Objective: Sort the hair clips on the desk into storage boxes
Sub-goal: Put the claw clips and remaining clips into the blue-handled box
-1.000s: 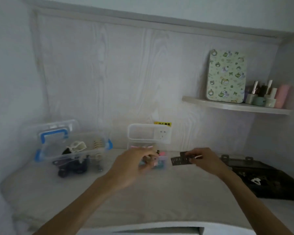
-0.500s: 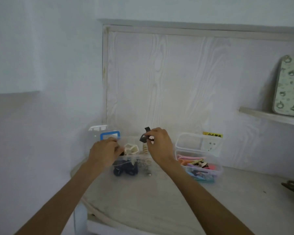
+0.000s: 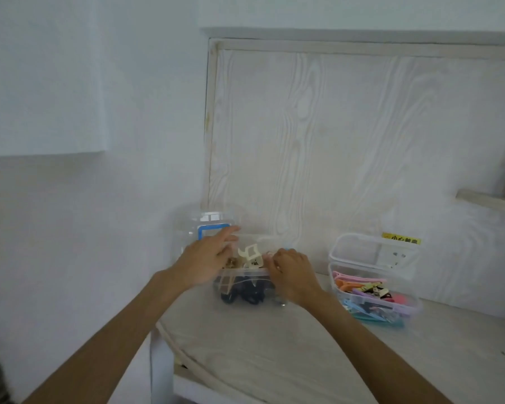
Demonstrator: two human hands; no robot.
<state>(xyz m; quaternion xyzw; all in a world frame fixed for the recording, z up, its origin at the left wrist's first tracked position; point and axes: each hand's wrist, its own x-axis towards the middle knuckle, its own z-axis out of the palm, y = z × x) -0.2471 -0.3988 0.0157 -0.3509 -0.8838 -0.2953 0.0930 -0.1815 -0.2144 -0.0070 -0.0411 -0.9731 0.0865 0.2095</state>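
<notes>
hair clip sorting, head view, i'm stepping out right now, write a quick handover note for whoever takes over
Left hand: open, fingers reaching over the back rim of the clear box with the blue latch, near its raised lid.
Right hand: fingers curled at that box's right front rim; whether it holds a clip cannot be told.
That box holds dark clips and a cream claw clip.
The second clear box, to the right on the desk, is open and holds coloured clips.
Done: both boxes partly filled.
Left: no loose clips show on the desk here; check out of view, then close the lids.
</notes>
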